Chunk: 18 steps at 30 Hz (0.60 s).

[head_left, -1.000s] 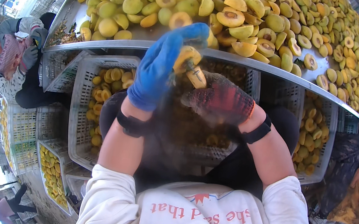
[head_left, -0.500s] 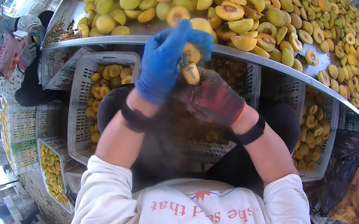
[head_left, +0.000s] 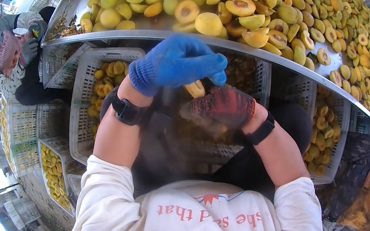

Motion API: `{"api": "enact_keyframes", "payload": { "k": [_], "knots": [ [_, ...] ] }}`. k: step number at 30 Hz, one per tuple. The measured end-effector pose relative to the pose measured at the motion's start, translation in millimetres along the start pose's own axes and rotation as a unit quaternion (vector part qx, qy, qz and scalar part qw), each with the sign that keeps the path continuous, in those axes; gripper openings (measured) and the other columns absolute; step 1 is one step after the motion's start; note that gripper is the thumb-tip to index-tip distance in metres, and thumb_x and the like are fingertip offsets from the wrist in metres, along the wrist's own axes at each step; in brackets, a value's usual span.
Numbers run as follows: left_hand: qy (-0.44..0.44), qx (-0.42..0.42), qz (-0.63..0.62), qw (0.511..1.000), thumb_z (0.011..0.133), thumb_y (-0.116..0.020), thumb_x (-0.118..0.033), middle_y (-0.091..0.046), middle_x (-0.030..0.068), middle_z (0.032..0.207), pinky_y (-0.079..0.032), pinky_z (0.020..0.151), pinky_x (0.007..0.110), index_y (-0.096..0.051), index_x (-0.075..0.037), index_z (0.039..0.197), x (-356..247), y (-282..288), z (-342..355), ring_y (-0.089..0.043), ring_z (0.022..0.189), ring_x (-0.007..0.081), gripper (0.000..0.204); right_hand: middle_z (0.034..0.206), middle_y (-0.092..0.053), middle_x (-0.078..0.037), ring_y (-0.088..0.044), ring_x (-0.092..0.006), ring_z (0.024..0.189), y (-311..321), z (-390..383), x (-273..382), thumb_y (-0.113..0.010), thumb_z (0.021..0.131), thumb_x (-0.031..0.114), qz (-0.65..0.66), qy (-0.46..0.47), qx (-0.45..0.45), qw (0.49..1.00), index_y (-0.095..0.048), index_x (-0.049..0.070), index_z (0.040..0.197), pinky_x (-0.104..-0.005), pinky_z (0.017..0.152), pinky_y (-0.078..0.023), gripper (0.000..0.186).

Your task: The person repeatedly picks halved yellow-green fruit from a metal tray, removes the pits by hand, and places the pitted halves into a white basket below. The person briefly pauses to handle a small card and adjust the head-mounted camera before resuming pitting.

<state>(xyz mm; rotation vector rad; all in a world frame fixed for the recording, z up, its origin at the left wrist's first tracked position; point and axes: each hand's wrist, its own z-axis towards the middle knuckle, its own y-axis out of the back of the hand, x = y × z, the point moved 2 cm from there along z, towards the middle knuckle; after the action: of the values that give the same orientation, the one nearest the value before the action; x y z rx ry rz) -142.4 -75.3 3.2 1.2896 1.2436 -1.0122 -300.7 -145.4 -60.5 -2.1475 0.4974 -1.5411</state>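
Blue-gloved left hand [head_left: 181,63] is bunching its fingers, around what I cannot tell; red-and-dark-gloved right hand [head_left: 224,106] is apparently pinching a tan handle-like piece [head_left: 195,89] above frame centre, which could be slipping if that grip is loosening.

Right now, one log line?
left hand: blue-gloved, by tan tool, contact unclear | right hand: red-black-gloved, holding tan tool | fruit halves: piled on metal table

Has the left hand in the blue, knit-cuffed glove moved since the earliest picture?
Yes: the left hand has brought its fingertips from over the grey metal table's front edge to the person's side of it, and rightward.
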Motion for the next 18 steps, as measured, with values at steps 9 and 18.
{"api": "enact_keyframes", "payload": {
  "k": [9, 18],
  "knots": [
    [-0.073, -0.047, -0.208, 0.974, 0.101, -0.063, -0.027, -0.074, 0.0129, 0.089, -0.056, 0.079, 0.033, -0.073, 0.005, 0.094, 16, -12, -4, -0.07, 0.083, 0.0204, 0.034, 0.075, -0.062, -0.001, -0.054, -0.0096, 0.055, 19, 1, -8, -0.077, 0.09, 0.023, -0.024, 0.01, 0.027, 0.999, -0.065, 0.002, 0.112, -0.0235, 0.044, -0.04, 0.033],
    [-0.055, -0.124, -0.603, 0.786, 0.104, -0.053, -0.042, -0.072, 0.0136, 0.09, -0.058, 0.077, 0.041, -0.07, 0.002, 0.1, 37, 1, 1, -0.069, 0.079, 0.0292, 0.048, 0.087, -0.068, -0.007, -0.058, -0.009, 0.059, 27, 1, -10, -0.078, 0.087, 0.021, 0.074, -0.05, 0.03, 0.996, -0.061, 0.004, 0.108, -0.0217, 0.045, -0.042, 0.032]
  ]
}}
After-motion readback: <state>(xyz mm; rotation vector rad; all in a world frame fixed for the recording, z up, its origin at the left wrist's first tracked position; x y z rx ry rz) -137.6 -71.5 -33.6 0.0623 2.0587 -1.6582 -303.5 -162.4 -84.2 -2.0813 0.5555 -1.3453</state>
